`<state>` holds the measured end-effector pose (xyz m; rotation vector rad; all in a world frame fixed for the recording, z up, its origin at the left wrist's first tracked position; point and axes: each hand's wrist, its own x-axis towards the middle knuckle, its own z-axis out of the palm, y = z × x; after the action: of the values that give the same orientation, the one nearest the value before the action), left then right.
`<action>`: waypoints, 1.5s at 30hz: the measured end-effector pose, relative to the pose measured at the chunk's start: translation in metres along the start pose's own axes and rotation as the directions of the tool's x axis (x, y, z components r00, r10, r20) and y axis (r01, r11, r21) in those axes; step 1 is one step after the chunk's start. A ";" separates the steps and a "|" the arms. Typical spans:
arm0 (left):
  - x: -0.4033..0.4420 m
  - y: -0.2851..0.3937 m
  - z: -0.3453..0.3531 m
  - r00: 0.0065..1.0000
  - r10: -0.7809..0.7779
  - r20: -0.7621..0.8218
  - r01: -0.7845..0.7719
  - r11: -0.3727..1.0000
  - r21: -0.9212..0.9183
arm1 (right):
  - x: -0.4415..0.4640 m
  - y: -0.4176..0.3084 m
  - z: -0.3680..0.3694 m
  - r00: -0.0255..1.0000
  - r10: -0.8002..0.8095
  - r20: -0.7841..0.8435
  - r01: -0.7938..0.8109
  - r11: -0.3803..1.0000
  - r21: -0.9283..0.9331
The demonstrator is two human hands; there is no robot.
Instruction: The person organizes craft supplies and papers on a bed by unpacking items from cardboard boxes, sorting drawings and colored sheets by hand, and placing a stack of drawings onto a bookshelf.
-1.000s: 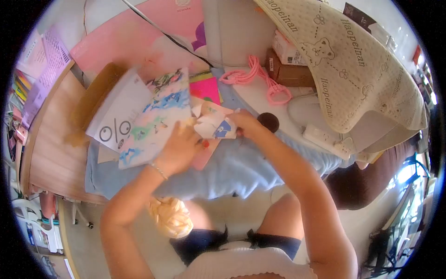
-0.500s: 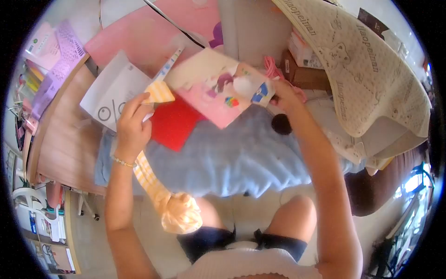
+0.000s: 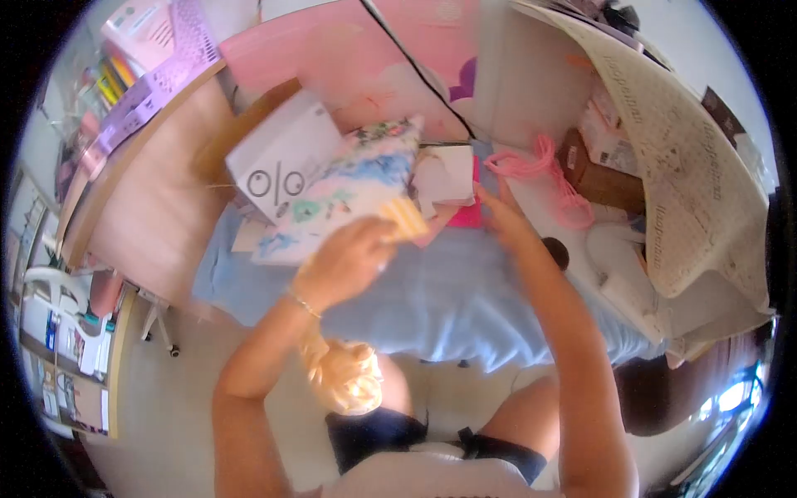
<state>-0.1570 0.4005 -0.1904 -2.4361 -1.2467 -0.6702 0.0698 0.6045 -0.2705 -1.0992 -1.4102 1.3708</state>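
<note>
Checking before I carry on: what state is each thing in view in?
Left hand: closed on striped cloth
Right hand: blurred, grip unclear
Striped cloth: upper end pinched, lower part bunched
White printed sheet: partly covered
Floral sheet: overlapping the printed sheet
Blue cloth: rumpled
Pink cord: loosely looped
Beige mat: draped, bent
</note>
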 end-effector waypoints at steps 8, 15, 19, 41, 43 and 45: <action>-0.058 -0.060 -0.024 0.503 -0.370 -0.781 0.611 0.791 0.019 | -0.084 -0.010 -0.050 0.973 -0.151 0.175 0.180 0.970 -0.162; -0.039 -0.122 -0.070 0.771 -0.586 -0.250 0.613 0.573 0.544 | -0.123 -0.020 -0.042 0.951 -0.080 0.298 0.084 0.996 -0.002; -0.037 -0.146 -0.077 0.813 -0.475 -0.338 0.559 0.472 0.682 | -0.139 -0.026 -0.034 0.935 -0.086 0.344 0.099 0.995 -0.021; 0.036 0.119 -0.097 0.556 0.829 -0.056 -0.628 0.463 0.626 | -0.230 -0.109 -0.182 0.925 -0.366 -0.098 0.376 0.921 0.103; 0.037 0.125 -0.100 0.538 0.841 0.051 -0.730 0.435 0.527 | -0.245 -0.115 -0.185 0.856 -0.493 -0.155 0.461 0.864 -0.202; 0.039 0.125 -0.086 0.432 0.902 0.024 -0.764 0.352 0.542 | -0.264 -0.127 -0.174 0.604 -0.676 -0.423 0.502 0.734 -0.457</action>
<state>-0.0567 0.3144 -0.1059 -2.0195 0.1199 -0.2886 0.2997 0.3899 -0.1390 -0.9621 -1.3552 0.2909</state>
